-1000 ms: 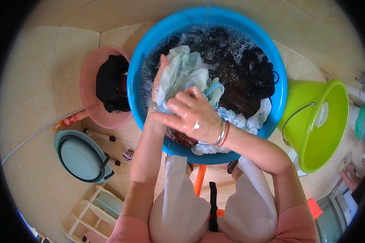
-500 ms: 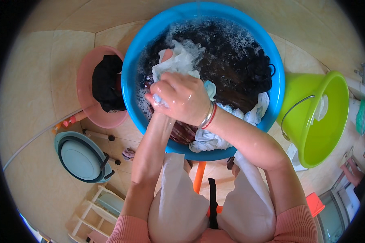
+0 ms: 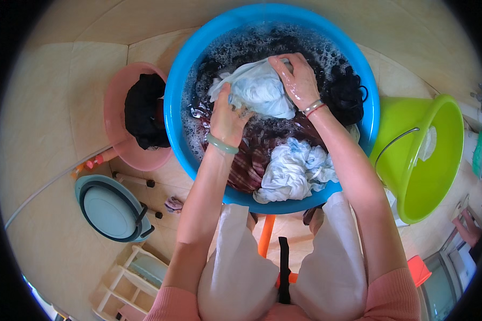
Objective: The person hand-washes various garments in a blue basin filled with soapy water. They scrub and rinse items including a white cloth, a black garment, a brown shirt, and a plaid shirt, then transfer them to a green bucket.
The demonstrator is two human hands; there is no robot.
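A wet white cloth with pale blue patches is spread between my hands over dark water in a large blue tub. My left hand, with a green bangle at the wrist, holds its left side, fingers on one side and thumb on the other. At the upper right edge, my right hand grips the cloth between thumb and fingers. A second white and blue cloth lies bunched at the tub's near side, beside dark red checked fabric. Black fabric is at the right.
A pink basin holding black clothing stands to the left. Below it are a grey-blue folding basin and a small wooden rack. On the right, a lime green bucket leans beside the tub. Foam floats on the water.
My hands have come apart from a clasped squeeze, the right moving up and right. The white cloth has opened out between them, and the lower white cloth is now in full view.
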